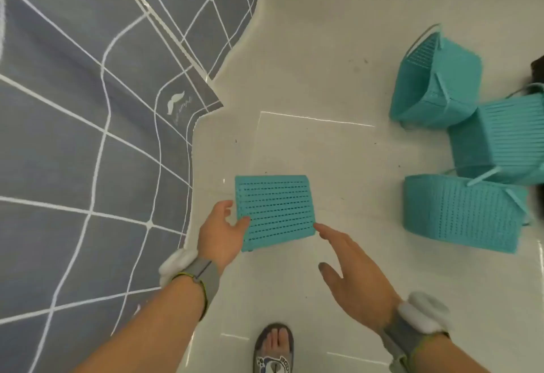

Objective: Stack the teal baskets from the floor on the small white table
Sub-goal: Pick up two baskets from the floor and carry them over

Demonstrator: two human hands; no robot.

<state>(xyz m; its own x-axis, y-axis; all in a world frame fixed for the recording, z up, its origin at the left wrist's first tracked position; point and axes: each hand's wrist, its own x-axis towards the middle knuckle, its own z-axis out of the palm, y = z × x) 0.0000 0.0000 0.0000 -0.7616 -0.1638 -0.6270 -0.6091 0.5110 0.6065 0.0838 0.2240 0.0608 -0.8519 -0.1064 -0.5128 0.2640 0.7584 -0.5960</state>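
Observation:
A teal basket [276,210] lies upside down on the white floor in the middle of the head view, its slotted bottom facing up. My left hand [220,229] is at its left edge, thumb on the bottom and fingers curled against the side. My right hand [350,272] is open with fingers spread, fingertips just touching the basket's near right corner. Three more teal baskets lie tipped on the floor at the right: one at the back [435,84], one at the edge of view [500,137], one nearest [462,213]. No small white table is in view.
A grey sheet with white lines [73,137] covers the whole left side, its edge close to the basket. My sandalled foot [273,349] stands on the white tile floor [323,63] at the bottom. A dark object [537,69] shows at the right edge.

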